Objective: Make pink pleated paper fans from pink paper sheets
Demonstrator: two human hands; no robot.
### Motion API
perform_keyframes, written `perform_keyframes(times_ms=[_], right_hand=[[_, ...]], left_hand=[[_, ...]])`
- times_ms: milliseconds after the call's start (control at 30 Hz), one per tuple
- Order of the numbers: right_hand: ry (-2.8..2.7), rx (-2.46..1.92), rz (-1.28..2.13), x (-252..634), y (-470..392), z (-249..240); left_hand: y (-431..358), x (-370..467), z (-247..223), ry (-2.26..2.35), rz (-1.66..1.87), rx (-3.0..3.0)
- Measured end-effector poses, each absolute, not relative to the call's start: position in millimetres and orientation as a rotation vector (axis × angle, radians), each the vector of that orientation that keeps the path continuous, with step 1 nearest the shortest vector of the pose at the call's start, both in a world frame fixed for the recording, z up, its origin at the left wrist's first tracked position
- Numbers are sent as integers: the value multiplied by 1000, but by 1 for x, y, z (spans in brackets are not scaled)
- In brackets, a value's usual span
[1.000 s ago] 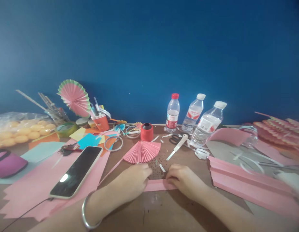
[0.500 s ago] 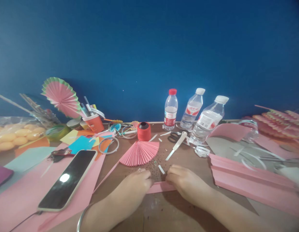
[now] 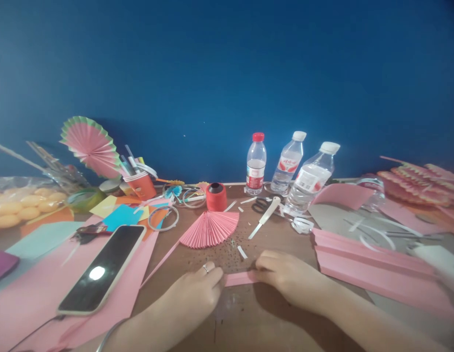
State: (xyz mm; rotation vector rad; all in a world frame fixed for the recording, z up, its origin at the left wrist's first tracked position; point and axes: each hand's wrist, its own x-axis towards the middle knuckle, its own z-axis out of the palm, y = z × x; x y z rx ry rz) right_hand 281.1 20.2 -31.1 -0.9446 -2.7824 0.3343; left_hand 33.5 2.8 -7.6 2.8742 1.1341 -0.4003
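A narrow folded strip of pink paper (image 3: 240, 278) lies across the front middle of the table, between my hands. Its left end is in the closed fingers of my left hand (image 3: 203, 288), which wears a ring. My right hand (image 3: 282, 274) has its fingers closed on the other end. Just beyond them rests a pleated pink paper fan (image 3: 210, 229), spread open, with its point towards a red spool (image 3: 216, 197). A small white scrap (image 3: 242, 252) lies between the fan and my right hand.
Scissors (image 3: 263, 205) and a white-handled knife (image 3: 265, 215) lie beyond my right hand, before three bottles (image 3: 256, 166). At left are a phone (image 3: 102, 269), coloured paper and a cup of pens (image 3: 141, 185). Creased pink paper (image 3: 370, 264) lies at right.
Both hands have shifted slightly, with a little more space between them. The view has moved a bit, so the objects on the table appear slightly further left and higher.
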Motion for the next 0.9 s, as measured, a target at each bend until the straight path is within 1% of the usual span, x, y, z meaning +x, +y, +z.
perform_keyframes(times_ms=[267,533,633,800,833,900], right_hand=[[-2662,-936,421,308,21,-35],[-2602,-1111,426,341,12,-31],[-2593,-1153,377,330,12,-24],[-2688,-1372,108,279,18,-22],[-2727,-1375,117,269,19,-25],[-2721,-1392,240,254,20,-30]], left_hand=[[-3,12,-7,1158,-343,2845],[-12,-9,-6,1270,-493,2764],[-9,-2,1,1251,-467,2771],[5,29,17,1263,-382,2734],[8,34,18,1273,-365,2713],[12,40,15,1307,-265,2633]])
